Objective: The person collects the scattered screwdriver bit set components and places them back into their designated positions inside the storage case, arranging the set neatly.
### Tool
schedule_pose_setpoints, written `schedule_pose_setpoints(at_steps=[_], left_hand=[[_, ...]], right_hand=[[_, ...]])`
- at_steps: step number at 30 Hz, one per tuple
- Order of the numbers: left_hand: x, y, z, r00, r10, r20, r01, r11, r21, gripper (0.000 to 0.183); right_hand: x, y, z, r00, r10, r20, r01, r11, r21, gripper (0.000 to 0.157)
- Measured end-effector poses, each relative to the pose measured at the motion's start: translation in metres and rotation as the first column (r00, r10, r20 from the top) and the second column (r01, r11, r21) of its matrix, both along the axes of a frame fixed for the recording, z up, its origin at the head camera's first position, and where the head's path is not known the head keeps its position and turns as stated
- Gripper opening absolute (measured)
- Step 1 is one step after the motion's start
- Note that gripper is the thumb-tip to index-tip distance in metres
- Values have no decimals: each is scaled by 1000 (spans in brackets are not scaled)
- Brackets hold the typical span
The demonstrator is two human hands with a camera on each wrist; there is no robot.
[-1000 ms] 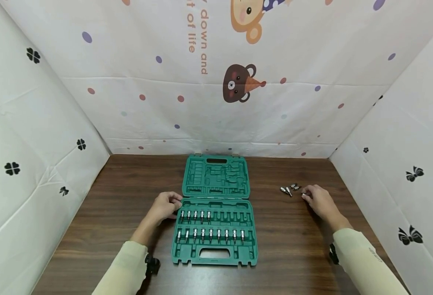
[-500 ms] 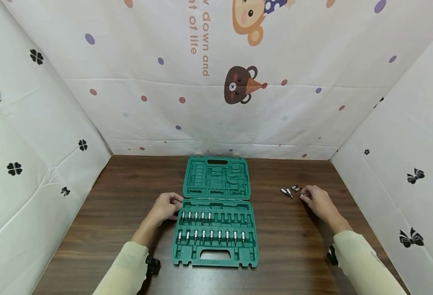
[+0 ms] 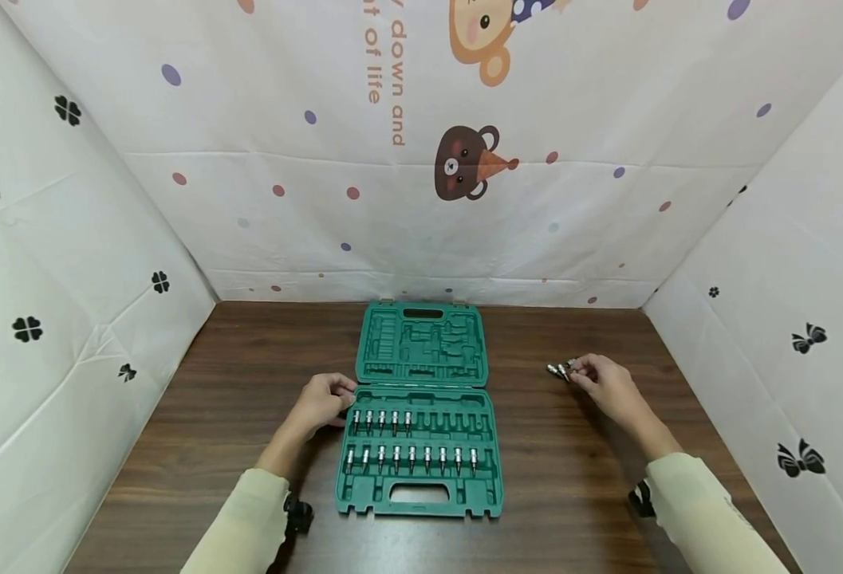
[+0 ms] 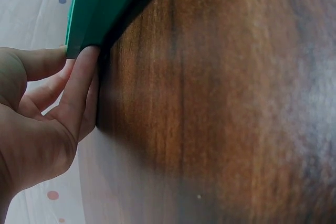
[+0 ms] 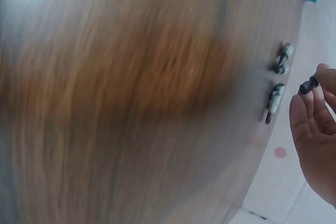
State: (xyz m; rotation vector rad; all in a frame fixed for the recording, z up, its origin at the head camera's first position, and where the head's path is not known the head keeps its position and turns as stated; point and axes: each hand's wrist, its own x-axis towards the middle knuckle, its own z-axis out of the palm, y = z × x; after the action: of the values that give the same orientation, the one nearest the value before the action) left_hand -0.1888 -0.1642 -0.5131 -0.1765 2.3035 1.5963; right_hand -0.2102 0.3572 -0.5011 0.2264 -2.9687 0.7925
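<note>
A green plastic tool case lies open on the table, its moulded lid folded back toward the wall. Two rows of silver bit sockets sit in its slots; the right part of the upper row has bare slots. My left hand pinches the case's left edge near the hinge, thumb and fingertips on the green corner in the left wrist view. Off to the right, my right hand pinches a bit socket between thumb and fingers. Several loose bit sockets lie just beyond its fingertips.
The dark wood-grain table meets a white printed cloth at the back and both sides. Black wrist cameras are strapped at both cuffs.
My right hand has moved left and now overlaps the loose bit sockets in the head view, with one bit socket in its fingers. The left hand and the case stay put.
</note>
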Motion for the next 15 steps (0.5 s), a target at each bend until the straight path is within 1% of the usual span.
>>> schedule_pose_setpoints(at_steps=[3, 9, 15], left_hand=[[0, 1, 1, 1000, -7, -5, 7, 1000, -3, 17], [0, 1, 4, 1000, -3, -6, 3, 1000, -13, 17], [1, 1, 3, 1000, -1, 8, 1, 1000, -11, 17]], right_hand=[[3, -8, 3, 1000, -1, -6, 1, 999, -46, 14], [8, -27, 8, 999, 29, -31, -33, 991, -130, 12], [11, -46, 12, 999, 46, 9, -43, 975, -217, 14]])
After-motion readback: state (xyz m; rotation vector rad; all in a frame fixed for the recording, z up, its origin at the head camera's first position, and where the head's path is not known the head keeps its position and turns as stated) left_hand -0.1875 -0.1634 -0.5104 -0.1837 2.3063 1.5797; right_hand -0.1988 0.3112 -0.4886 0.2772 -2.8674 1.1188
